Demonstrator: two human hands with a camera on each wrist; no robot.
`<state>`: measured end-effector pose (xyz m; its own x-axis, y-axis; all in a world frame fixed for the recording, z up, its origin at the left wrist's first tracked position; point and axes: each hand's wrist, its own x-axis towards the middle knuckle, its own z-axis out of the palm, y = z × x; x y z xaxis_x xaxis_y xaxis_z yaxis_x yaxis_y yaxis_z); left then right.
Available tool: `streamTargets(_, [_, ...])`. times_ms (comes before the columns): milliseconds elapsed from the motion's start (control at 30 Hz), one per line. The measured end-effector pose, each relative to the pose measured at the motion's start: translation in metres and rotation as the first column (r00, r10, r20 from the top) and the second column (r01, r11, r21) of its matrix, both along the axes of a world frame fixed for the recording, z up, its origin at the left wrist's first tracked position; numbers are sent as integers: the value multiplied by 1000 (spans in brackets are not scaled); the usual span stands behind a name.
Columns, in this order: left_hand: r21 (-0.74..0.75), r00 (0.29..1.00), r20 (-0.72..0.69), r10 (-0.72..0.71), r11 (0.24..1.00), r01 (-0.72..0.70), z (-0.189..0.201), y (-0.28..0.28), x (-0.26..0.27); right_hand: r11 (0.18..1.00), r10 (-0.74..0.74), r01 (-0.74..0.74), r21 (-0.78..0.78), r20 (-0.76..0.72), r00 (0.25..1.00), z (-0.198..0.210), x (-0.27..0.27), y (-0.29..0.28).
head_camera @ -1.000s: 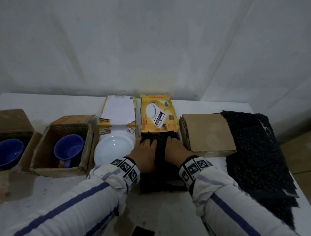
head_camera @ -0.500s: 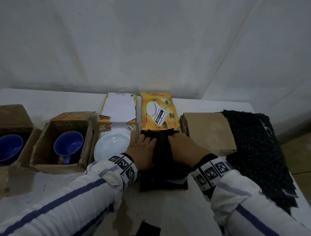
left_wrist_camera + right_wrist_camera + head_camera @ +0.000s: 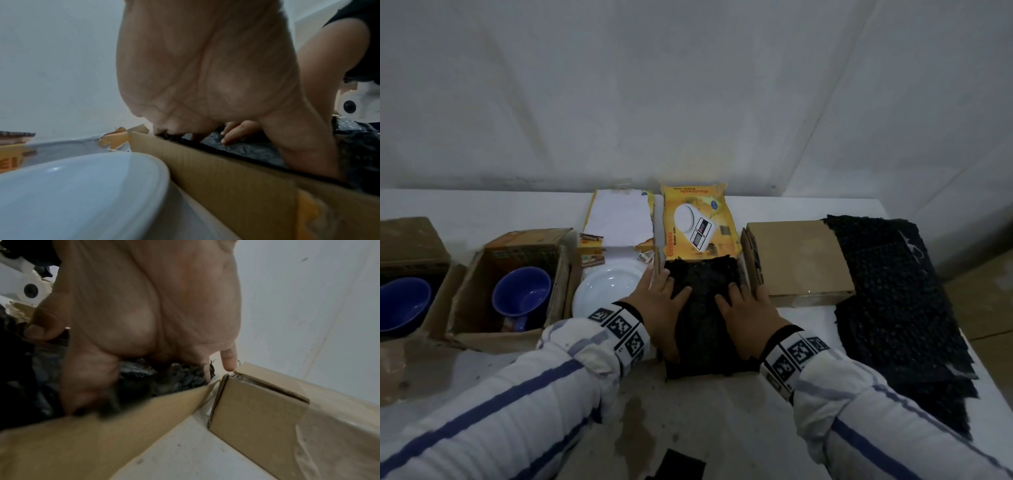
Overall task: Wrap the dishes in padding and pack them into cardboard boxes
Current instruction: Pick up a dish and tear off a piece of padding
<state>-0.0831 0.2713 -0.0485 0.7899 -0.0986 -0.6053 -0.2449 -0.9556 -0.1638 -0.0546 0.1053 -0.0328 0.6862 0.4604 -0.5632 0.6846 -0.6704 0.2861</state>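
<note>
A bundle wrapped in black bubble padding (image 3: 702, 318) lies in an open cardboard box whose yellow printed lid (image 3: 698, 222) stands back. My left hand (image 3: 661, 305) presses flat on the bundle's left side, and my right hand (image 3: 744, 308) presses flat on its right side. In the left wrist view my left hand (image 3: 205, 73) bears down on the padding (image 3: 257, 149) behind the box wall (image 3: 226, 170). In the right wrist view my right hand (image 3: 144, 305) rests on the padding (image 3: 154, 378). A bare white plate (image 3: 606, 291) lies just left of the box.
Two open boxes at the left each hold a blue mug (image 3: 522, 291) (image 3: 400, 305). A closed brown box (image 3: 794, 257) sits right of the bundle, with a stack of black bubble sheets (image 3: 893, 298) beyond it. A black scrap (image 3: 678, 464) lies at the table's near edge.
Both hands have slid forward and apart over the black bundle, from close together at its middle to flat on either side.
</note>
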Motion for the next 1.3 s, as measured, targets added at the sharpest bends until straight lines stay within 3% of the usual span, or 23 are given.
streamTargets(167, [37, 999, 40, 30, 999, -31, -8, -14, -1, 998, 3, -5, 57, 23, 1000, -1, -2, -2])
streamTargets(300, [10, 996, 90, 19, 1000, -20, -7, -10, -3, 993, -60, 66, 99, -61, 996, 5, -2, -6])
streamTargets(433, [16, 988, 152, -24, 1000, 22, -7, -8, -4, 965, -125, 102, 243, 83, 989, 6, -14, -10])
streamTargets(767, [20, 981, 162, -108, 994, 106, -3, -14, 4, 961, -158, 166, 219, -54, 986, -3, -29, 0])
streamTargets(900, [-21, 998, 57, -38, 999, 39, -2, -13, 6, 892, -304, 324, 316, -112, 946, 3, -31, 5])
streamTargets(1067, [-175, 984, -81, 157, 970, -169, 0, -11, 13, 868, -367, 405, 288, -180, 913, -1, -27, 9])
streamTargets(1300, [-65, 990, 83, 116, 992, -111, -13, -28, 3, 848, -392, 460, 262, -272, 879, 13, -1, 14])
